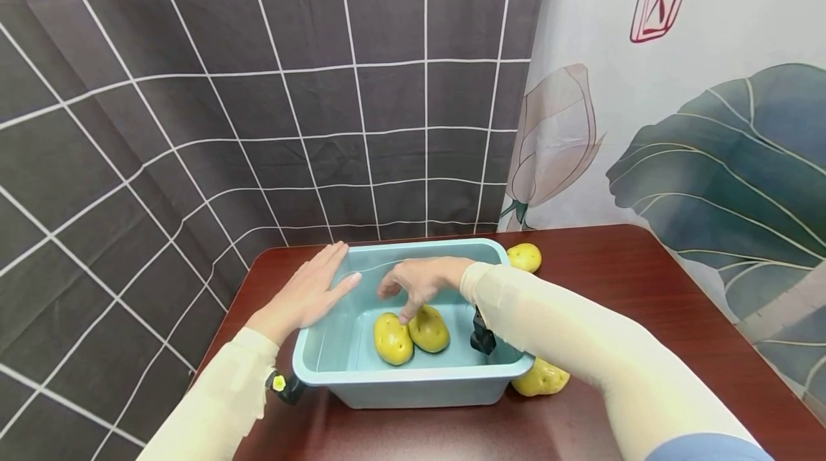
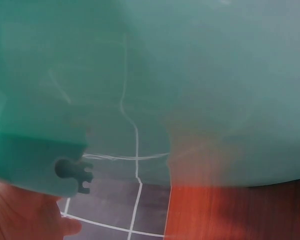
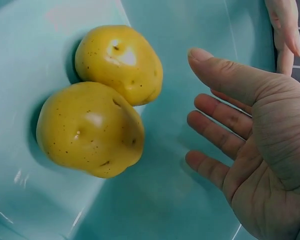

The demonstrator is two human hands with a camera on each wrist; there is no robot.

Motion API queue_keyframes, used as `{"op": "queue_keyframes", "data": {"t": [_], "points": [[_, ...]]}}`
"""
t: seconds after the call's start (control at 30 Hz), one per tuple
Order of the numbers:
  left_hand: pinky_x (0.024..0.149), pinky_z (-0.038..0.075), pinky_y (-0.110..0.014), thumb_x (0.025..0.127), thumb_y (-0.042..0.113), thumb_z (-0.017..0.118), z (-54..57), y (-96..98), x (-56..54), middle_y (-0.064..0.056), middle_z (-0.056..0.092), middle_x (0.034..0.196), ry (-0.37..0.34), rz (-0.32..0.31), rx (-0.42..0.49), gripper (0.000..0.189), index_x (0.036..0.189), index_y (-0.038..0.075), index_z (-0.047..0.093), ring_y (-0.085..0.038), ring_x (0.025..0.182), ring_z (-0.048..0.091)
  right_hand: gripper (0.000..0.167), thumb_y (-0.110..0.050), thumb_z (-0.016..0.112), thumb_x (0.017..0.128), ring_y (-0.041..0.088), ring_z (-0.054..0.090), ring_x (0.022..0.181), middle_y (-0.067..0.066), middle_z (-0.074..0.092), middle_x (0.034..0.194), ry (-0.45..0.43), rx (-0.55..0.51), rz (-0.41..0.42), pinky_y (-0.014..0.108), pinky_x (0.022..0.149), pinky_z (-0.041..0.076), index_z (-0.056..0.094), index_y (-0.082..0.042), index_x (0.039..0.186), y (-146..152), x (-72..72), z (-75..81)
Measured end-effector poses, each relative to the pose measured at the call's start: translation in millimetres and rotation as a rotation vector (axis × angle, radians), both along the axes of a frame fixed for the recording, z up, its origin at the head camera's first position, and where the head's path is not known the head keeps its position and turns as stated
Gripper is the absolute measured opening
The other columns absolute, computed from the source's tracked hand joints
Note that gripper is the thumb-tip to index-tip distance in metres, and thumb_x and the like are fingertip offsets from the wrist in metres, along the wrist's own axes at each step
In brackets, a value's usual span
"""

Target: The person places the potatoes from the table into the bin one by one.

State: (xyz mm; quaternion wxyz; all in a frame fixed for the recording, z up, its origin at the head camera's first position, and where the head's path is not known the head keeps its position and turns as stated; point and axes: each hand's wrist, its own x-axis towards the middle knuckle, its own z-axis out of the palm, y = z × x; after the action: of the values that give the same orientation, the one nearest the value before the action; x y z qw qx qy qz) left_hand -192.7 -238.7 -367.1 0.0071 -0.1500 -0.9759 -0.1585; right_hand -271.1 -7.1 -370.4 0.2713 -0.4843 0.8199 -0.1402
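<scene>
Two yellow potatoes, one on the left (image 1: 393, 339) and one on the right (image 1: 429, 330), lie side by side on the floor of a light blue plastic basin (image 1: 413, 393). My right hand (image 1: 422, 282) hovers inside the basin just above them. In the right wrist view its fingers are loosely bent and apart from both potatoes, with nothing held. My left hand (image 1: 312, 292) lies along the basin's left rim, fingers straight. The basin's outer wall (image 2: 215, 75) fills most of the left wrist view, with part of the left hand (image 2: 25, 212) at lower left.
Outside the basin, one potato (image 1: 525, 257) sits by its back right corner. Yellow potato (image 1: 540, 379) also shows by the front right corner, partly hidden by basin and sleeve. All stand on a dark red wooden table (image 1: 606, 267). A dark grid curtain (image 1: 387, 102) hangs behind.
</scene>
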Motion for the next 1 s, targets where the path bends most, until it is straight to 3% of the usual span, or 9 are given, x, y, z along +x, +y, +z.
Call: {"op": "queue_keyframes", "data": {"t": [0.7, 1.0], "points": [[0.114, 0.018, -0.055, 0.094, 0.068, 0.03, 1.1, 1.2, 0.0, -0.01, 0.02, 0.159, -0.016, 0.005, -0.007, 0.084, 0.154, 0.01, 0.021, -0.03, 0.146, 0.014, 0.064, -0.03, 0.082, 0.077, 0.012, 0.055, 0.117, -0.003, 0.06, 0.13, 0.036, -0.022, -0.02, 0.029, 0.099, 0.044, 0.057, -0.012, 0.133, 4.7, 1.1, 14.6], [0.114, 0.018, -0.056, 0.093, 0.069, 0.029, 0.7, 0.1, 0.4, -0.01, 0.019, 0.159, -0.017, 0.011, -0.011, 0.085, 0.154, 0.01, 0.021, -0.03, 0.146, 0.013, 0.062, -0.028, 0.08, 0.079, 0.014, 0.055, 0.119, 0.0, 0.059, 0.132, 0.034, -0.077, -0.019, 0.028, 0.101, 0.043, 0.056, -0.009, 0.133, 7.8, -3.0, 22.4]]}}
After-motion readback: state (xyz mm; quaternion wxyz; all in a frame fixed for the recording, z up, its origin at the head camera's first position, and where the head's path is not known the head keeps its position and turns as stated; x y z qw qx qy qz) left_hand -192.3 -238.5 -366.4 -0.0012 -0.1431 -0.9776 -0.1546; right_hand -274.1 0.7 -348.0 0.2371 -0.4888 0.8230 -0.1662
